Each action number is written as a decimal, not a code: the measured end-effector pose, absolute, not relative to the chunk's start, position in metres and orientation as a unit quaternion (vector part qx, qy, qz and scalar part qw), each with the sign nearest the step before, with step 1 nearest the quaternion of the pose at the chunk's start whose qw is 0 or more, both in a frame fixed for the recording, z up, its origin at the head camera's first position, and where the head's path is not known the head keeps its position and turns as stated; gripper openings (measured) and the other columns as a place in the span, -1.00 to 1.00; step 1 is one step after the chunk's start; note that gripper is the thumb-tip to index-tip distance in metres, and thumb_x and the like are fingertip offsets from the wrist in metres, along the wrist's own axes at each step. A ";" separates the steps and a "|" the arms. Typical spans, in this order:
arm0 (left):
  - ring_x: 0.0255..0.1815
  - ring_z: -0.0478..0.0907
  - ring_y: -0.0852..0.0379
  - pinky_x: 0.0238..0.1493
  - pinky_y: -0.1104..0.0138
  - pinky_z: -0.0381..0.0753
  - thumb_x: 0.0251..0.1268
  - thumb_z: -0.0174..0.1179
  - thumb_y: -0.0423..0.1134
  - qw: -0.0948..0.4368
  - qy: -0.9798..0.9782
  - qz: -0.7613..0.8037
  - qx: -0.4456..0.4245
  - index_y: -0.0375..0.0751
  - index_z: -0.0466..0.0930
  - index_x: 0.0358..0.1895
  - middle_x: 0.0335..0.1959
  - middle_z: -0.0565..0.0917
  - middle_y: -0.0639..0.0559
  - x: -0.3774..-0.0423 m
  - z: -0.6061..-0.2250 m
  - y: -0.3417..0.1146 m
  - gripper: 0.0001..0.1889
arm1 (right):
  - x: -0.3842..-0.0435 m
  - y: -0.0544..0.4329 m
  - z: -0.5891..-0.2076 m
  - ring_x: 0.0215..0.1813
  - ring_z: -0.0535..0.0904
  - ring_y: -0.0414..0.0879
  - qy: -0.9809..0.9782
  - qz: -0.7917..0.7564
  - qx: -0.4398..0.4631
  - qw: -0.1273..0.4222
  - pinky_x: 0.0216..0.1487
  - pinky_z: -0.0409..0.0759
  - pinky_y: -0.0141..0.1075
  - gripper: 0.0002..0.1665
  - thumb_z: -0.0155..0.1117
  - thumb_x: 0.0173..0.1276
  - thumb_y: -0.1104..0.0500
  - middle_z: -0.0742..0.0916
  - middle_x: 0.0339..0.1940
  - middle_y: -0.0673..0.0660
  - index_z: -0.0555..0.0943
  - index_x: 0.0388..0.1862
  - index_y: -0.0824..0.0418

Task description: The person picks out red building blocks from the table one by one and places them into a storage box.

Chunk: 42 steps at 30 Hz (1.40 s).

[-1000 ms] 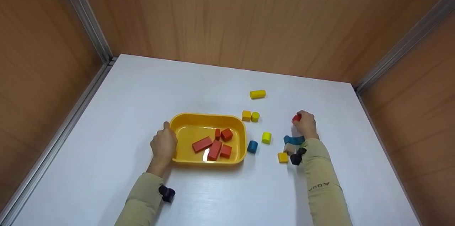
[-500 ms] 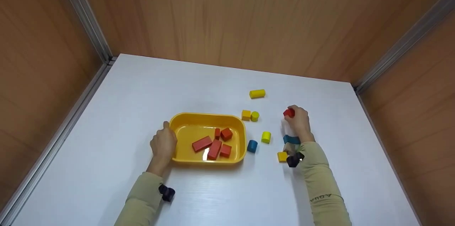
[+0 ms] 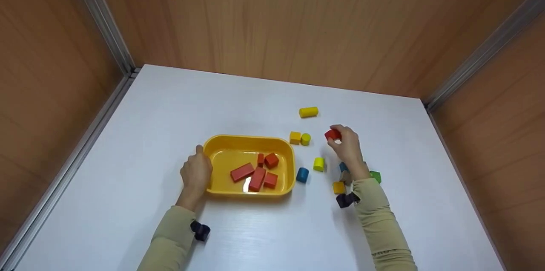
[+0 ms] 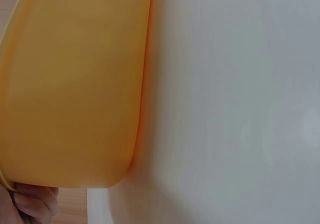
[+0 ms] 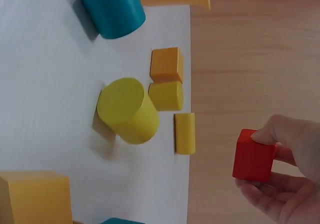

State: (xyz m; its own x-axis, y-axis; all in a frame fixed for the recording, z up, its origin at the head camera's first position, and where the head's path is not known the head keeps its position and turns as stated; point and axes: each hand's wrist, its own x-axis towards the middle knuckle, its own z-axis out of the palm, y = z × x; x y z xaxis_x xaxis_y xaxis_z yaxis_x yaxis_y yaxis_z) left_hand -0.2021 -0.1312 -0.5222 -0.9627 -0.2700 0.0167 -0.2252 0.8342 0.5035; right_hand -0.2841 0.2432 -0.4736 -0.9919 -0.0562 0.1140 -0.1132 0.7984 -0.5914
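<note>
A yellow plastic tray (image 3: 225, 192) sits on the white table with several red blocks (image 3: 257, 179) inside. My left hand (image 3: 196, 172) grips its left end, fingers curled under the rim in the left wrist view. My right hand (image 3: 349, 147) pinches a red block (image 5: 253, 156) between thumb and fingers, above the table to the right of the tray. Close to that hand stand a yellow cylinder (image 3: 319, 164) and a blue cylinder (image 3: 302, 175). Beneath the right wrist, a blue block (image 3: 343, 167) and a greyish block (image 3: 345, 177) are partly hidden.
An orange-yellow cube (image 3: 295, 137) and a short yellow cylinder (image 3: 305, 139) stand near the tray's far right corner. Farther back lies a longer yellow cylinder (image 3: 308, 112). A yellow block (image 3: 339, 188) and a green block (image 3: 375, 176) flank the right wrist. Wooden walls (image 3: 272, 19) enclose the table.
My right hand has carried the red block leftward and slightly away from me, uncovering the green block. The left hand and the tray have stayed in place.
</note>
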 end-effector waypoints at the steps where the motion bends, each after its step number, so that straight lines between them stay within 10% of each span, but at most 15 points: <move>1: -0.66 0.42 0.01 -0.58 0.16 0.45 0.29 -0.15 -0.35 0.043 -0.957 -0.257 0.130 -0.46 0.25 0.04 -0.58 0.51 -0.18 -0.202 -0.522 -0.131 -0.69 | -0.282 0.240 -0.473 -0.08 0.41 0.04 -0.945 0.319 0.048 0.045 0.01 0.41 -0.16 -0.54 0.21 0.16 0.27 0.53 -0.06 0.22 0.44 0.08 0.23; 23: -0.64 0.45 -0.02 -0.59 0.11 0.45 0.26 -0.12 -0.35 0.053 -0.954 -0.263 0.132 -0.45 0.26 0.03 -0.52 0.55 -0.25 -0.203 -0.522 -0.130 -0.69 | -0.243 0.158 -0.479 -0.19 0.49 -0.08 -0.905 0.373 0.182 0.096 -0.17 0.50 -0.26 -0.59 0.28 0.09 0.30 0.59 -0.16 0.15 0.51 -0.03 0.27; 42: -0.72 0.43 0.02 -0.71 0.20 0.41 0.24 -0.10 -0.38 0.088 -0.955 -0.260 0.109 -0.44 0.30 -0.11 -0.66 0.50 -0.16 -0.202 -0.524 -0.128 -0.79 | -0.230 0.083 -0.484 -0.12 0.47 -0.09 -0.903 0.370 0.217 0.030 -0.10 0.47 -0.37 -0.55 0.28 0.13 0.20 0.55 -0.05 0.12 0.49 0.04 0.20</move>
State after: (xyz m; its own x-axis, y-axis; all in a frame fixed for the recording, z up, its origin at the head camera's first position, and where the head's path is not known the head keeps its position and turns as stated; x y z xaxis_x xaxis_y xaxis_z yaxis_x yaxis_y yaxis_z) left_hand -0.2015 -0.1278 -0.5242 -0.9607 -0.2546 0.1106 -0.1634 0.8408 0.5160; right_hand -0.2299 0.0830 -0.4838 -0.9041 -0.3693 0.2149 -0.4139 0.6323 -0.6549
